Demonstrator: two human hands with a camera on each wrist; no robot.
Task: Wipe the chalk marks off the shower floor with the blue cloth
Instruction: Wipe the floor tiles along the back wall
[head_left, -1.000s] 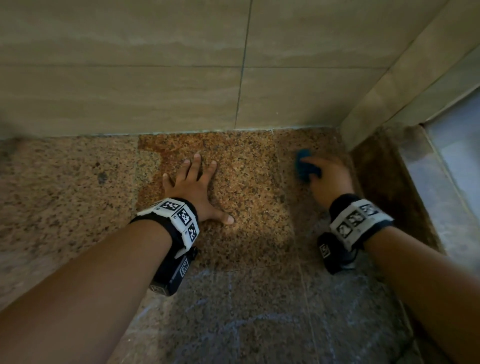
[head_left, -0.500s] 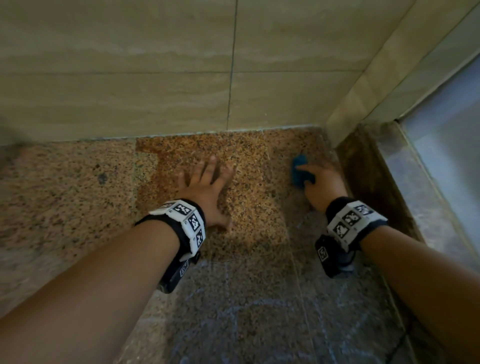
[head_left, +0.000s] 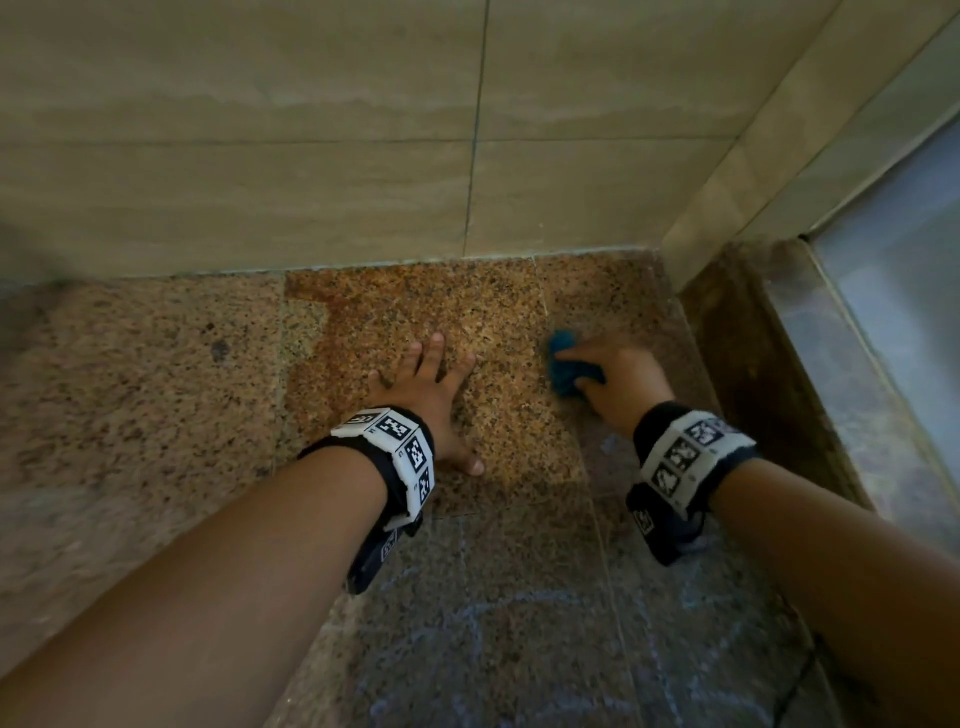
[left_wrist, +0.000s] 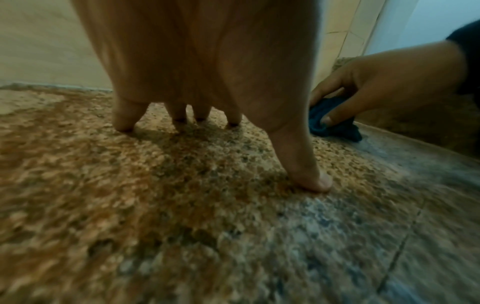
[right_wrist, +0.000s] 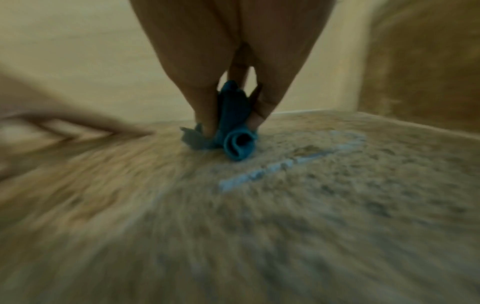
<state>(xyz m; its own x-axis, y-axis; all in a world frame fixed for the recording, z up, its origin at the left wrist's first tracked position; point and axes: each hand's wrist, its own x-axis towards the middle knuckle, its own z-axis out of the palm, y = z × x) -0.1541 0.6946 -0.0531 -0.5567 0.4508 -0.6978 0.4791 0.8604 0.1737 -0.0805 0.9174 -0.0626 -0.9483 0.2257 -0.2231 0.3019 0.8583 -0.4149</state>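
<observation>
Fingers of the right hand (head_left: 626, 387) curl tight round one bunched blue cloth (head_left: 566, 369), pressed to the shower floor (head_left: 493, 597) near the far right corner; the left hand (head_left: 423, 397) lies flat, fingers spread, just left of it. Several faint chalk marks (head_left: 488, 610) cross the near tiles.

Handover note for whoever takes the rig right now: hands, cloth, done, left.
Left hand: open, fingers spread, braced flat on the shower floor.
Right hand: grip on the bunched blue cloth, pressed to the floor near the far right corner.
Done: the orange tile by the wall shows no chalk.
Left: chalk marks on the darker near tiles, plus one stroke just behind the cloth.
</observation>
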